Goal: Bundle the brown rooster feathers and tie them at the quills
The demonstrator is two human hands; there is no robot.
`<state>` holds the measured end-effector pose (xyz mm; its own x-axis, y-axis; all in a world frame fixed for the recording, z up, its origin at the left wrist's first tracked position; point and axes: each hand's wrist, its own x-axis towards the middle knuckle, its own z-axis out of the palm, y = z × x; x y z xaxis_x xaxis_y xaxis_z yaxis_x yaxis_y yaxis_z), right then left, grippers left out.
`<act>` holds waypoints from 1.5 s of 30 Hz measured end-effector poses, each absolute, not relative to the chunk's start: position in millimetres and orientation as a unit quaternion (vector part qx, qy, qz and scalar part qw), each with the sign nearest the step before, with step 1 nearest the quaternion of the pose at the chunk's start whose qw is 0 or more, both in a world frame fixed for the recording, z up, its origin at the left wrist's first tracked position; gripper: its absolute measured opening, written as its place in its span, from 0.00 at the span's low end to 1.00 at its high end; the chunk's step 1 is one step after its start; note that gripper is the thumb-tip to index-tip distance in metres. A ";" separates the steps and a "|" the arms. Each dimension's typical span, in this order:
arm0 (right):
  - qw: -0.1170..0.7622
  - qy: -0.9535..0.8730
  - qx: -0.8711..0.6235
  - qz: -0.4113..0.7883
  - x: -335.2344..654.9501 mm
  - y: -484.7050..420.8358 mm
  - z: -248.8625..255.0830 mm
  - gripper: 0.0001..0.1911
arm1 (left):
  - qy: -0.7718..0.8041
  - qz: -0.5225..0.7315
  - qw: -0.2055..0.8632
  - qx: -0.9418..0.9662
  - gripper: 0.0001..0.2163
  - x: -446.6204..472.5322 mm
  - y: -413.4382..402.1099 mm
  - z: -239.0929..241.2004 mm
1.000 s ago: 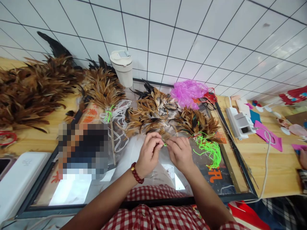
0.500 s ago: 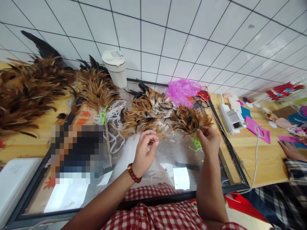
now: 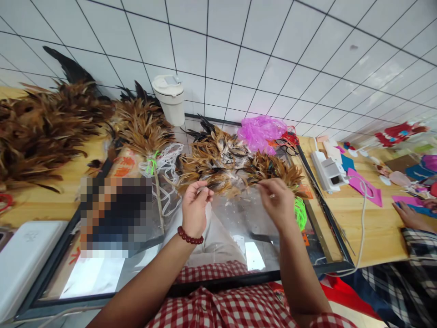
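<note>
Left hand and right hand near feathers, fingers curled nearly closed, can't tell if holding anything, likely a feather-handling step, next move calls for fine pinching

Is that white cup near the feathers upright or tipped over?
Upright: the white cup stands beside the feathers, its lid uppermost. How full it is, I cannot tell.

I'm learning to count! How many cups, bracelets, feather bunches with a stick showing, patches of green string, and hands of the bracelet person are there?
Cup: 1
Bracelet: 1
Feather bunch with a stick showing: 1
Green string: 2 (loose bundle, tie)
Hands: 2 (left hand, right hand)
Total: 7
</note>
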<state>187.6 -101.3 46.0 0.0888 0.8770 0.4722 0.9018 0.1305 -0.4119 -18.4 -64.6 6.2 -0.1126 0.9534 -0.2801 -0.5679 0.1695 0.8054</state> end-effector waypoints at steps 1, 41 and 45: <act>0.277 -0.719 -0.637 0.007 178.6 -96.5 41.9 0.08 | 0.434 0.611 0.630 0.204 0.12 -19.2 -62.8 6.6; 0.252 -0.843 -0.474 -0.017 149.9 -96.7 8.0 0.13 | 0.417 0.460 0.436 0.651 0.08 -17.0 -75.6 -3.5; 0.354 -0.787 -0.503 0.043 146.8 -96.4 7.0 0.12 | 0.436 0.416 0.462 0.651 0.08 -17.8 -76.1 -2.0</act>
<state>146.8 -96.4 7.0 -0.2428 0.8222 0.5148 0.7616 0.4903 -0.4239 -17.8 -76.1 -2.0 0.2741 0.9517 0.1384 0.1830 -0.1929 0.9640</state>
